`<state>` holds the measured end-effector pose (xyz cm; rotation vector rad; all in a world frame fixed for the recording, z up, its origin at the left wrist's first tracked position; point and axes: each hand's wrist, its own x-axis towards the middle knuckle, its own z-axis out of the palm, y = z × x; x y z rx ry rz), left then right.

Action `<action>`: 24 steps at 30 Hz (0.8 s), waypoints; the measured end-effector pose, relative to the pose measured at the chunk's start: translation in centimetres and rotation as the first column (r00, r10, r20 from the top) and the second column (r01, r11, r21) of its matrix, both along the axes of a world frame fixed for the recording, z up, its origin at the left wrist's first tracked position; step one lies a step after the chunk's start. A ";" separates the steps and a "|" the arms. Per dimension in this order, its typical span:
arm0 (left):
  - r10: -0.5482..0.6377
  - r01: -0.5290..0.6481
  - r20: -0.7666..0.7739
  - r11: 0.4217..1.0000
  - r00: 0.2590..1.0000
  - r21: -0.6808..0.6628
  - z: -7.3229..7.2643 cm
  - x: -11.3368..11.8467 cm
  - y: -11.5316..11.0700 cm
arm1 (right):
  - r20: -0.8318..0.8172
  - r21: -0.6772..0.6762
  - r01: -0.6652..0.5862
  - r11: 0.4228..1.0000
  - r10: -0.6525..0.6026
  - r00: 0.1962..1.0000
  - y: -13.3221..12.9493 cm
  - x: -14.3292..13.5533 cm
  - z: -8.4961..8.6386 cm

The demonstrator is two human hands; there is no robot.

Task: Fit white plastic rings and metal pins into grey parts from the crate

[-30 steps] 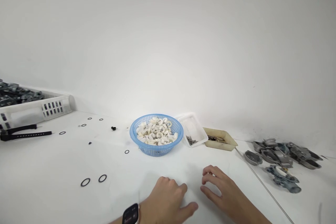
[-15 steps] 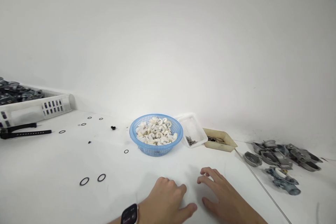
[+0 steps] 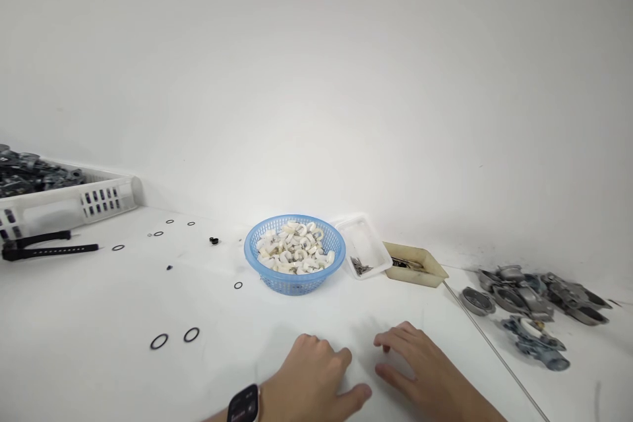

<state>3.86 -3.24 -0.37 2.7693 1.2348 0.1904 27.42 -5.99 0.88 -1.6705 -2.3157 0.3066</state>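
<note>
My left hand (image 3: 319, 374), with a dark-faced watch (image 3: 244, 403) on its wrist, rests on the white table (image 3: 217, 376). Its fingers bend downward while the thumb sticks out apart, and nothing shows in it. Just to the right is my right hand (image 3: 411, 369), fingers loosely curved with a gap to the thumb, holding nothing. Beyond the hands stands a blue basket (image 3: 293, 283) heaped with white curved plastic pieces (image 3: 295, 247). Two black rings (image 3: 191, 335) lie to the left of my left hand.
A white tray (image 3: 363, 241) with small metal pins and a cream bin (image 3: 428, 267) stand near the wall. Grey metal castings (image 3: 519, 297) lie at right, past a thin rod (image 3: 494, 349). At far left, a white crate (image 3: 103, 201) holds dark parts beside black straps (image 3: 54, 250).
The fingers of my right hand have drawn back slightly and curled a little more, nearer to the thumb. My left hand stays where it was.
</note>
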 end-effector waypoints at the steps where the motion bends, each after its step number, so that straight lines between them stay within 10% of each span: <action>1: -0.003 0.003 0.001 1.000 1.000 0.001 0.0 0.0 0.0 | -0.004 -0.006 0.006 1.000 -0.006 1.000 0.0 0.1 -0.1; 24: 0.009 -0.009 -0.003 1.000 1.000 -0.016 0.2 -0.1 -0.3 | -0.083 0.024 0.081 0.996 -0.079 0.993 -0.4 0.8 -0.1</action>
